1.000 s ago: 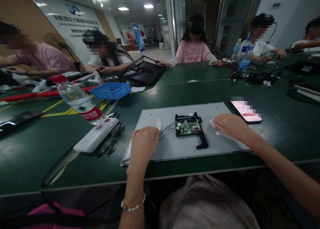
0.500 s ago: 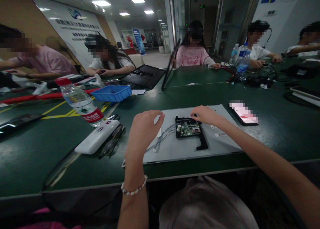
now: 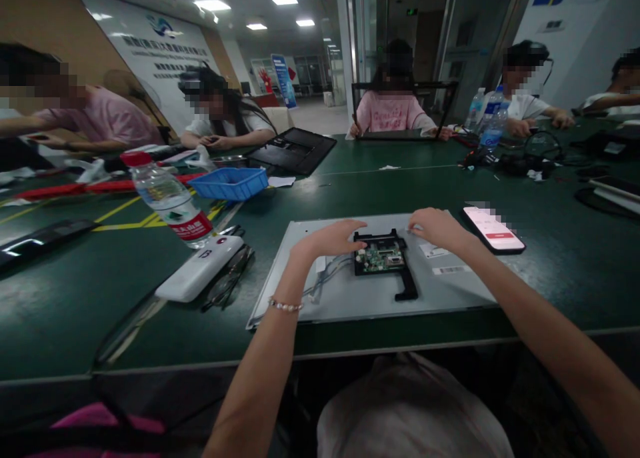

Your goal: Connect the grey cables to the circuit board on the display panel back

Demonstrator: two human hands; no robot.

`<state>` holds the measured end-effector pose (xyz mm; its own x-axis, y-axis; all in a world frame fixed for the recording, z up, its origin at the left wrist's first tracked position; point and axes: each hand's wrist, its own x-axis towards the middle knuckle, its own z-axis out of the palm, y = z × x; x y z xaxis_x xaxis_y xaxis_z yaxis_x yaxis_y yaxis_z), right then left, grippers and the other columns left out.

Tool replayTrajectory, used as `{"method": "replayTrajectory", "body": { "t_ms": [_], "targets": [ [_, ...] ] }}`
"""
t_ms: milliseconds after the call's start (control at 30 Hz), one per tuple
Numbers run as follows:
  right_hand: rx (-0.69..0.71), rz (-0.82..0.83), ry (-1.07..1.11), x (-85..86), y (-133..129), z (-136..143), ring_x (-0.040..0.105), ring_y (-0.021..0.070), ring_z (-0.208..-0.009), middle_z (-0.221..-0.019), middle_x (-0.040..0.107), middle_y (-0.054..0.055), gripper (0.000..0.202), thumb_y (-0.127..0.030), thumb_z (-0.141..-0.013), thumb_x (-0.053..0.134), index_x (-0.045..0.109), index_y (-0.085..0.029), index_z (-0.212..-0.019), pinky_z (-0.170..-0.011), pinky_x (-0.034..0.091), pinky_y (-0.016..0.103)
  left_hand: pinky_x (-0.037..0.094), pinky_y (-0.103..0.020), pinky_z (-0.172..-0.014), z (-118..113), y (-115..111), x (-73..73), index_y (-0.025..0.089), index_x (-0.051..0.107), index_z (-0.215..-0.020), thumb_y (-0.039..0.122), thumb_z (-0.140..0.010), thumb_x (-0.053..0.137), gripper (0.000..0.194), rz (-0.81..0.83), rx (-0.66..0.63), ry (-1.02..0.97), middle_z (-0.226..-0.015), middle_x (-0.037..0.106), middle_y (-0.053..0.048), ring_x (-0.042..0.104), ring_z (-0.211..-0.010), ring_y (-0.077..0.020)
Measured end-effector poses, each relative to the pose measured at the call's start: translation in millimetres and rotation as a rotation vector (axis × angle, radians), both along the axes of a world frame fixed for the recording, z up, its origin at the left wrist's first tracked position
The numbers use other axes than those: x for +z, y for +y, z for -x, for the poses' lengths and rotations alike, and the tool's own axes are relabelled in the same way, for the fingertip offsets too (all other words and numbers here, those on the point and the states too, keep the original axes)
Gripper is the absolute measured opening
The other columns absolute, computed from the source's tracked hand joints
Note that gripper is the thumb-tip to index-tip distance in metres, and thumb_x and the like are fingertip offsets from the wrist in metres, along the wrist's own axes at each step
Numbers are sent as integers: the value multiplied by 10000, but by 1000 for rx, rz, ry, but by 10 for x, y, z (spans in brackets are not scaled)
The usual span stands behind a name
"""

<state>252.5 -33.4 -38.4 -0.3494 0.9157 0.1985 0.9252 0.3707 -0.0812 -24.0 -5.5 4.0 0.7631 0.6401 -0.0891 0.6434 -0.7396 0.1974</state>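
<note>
A silver-grey flat panel (image 3: 280, 305) lies on the table in front of me. On it rests a black plastic bracket (image 3: 407, 285) carrying a green circuit board (image 3: 383, 258), with thin grey cables (image 3: 333, 269) running off to the left. My left hand (image 3: 333, 238) reaches over the panel, thumb and fingers apart, its fingertips at the bracket's upper left corner. Just right of the bracket is my right hand (image 3: 437, 228), fingertips pinched together over the panel; whatever they may hold is hidden.
Left of the panel are a white power bank (image 3: 200, 269), glasses (image 3: 227, 281), a water bottle (image 3: 173, 201) and a blue tray (image 3: 233, 185). A lit phone (image 3: 495, 228) lies to the right. Across the table a person holds a black frame (image 3: 400, 138); several other people sit around.
My left hand has moved right to the bracket's corner. My right hand has shifted right, off the bracket's top edge. The person opposite has turned the black frame to face me.
</note>
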Motion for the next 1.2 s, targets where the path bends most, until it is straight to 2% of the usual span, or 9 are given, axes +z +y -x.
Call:
{"method": "replayTrajectory", "body": {
  "t_ms": [100,267,467,600,700,900,1033,1200],
  "targets": [
    [22,100,66,-32,-11,-119,654,227,-936,-984,723,82,197,-237,-833,566,736,-186,-919,-850,483,325,333,-305,-1052,-5,23,-108,110,351,-1412,509,-877,449,674,65,-24,16,-1424,450,-138,458,-1271,-227],
    [-2,102,178,-3,-13,-217,651,229,-961,-1041,715,84,261,-253,-824,541,733,-173,-982,-880,483,336,297,-321,-1083,1,37,-182,126,322,-1419,557,-848,490,734,97,-73,-9,-1461,394,-139,406,-1313,-239],
    [81,114,144,-80,29,-201,649,232,-954,-1029,716,80,257,-309,-785,623,728,-182,-982,-874,484,328,206,-326,-1139,15,-31,-149,102,233,-1450,602,-778,565,901,130,-80,-21,-1532,235,-162,249,-1401,-254],
    [51,52,89,-123,41,-120,650,235,-949,-1011,717,84,203,-279,-822,590,738,-192,-930,-861,485,339,216,-354,-1138,58,-83,-100,137,126,-1480,653,-698,617,1059,173,-43,-6,-1550,169,-154,229,-1406,-279],
    [29,27,57,-125,29,-71,652,241,-939,-962,726,86,199,-236,-850,557,745,-200,-906,-840,488,347,260,-359,-1118,89,-100,-86,163,98,-1489,642,-658,650,1107,217,-11,25,-1542,180,-149,288,-1377,-297],
    [-35,32,69,-99,9,-51,655,231,-915,-970,721,93,223,-223,-886,518,732,-177,-931,-805,489,338,266,-369,-1111,85,-90,-86,176,159,-1475,607,-675,642,1029,214,-42,3,-1511,254,-147,312,-1362,-296],
    [-51,-38,146,-22,19,86,635,223,-983,-1045,703,93,231,-250,-906,505,704,-171,-993,-867,457,327,260,-356,-1114,75,-78,-104,152,120,-1484,602,-663,660,1081,204,-50,-3,-1516,248,-155,297,-1371,-292],
    [76,-31,137,91,88,471,633,223,-983,-1011,709,88,270,-299,-931,475,693,-194,-1051,-857,438,314,243,-381,-1126,77,-53,-139,148,86,-1486,601,-649,676,1119,216,-46,-11,-1534,207,-165,267,-1386,-301]
  ]
}}
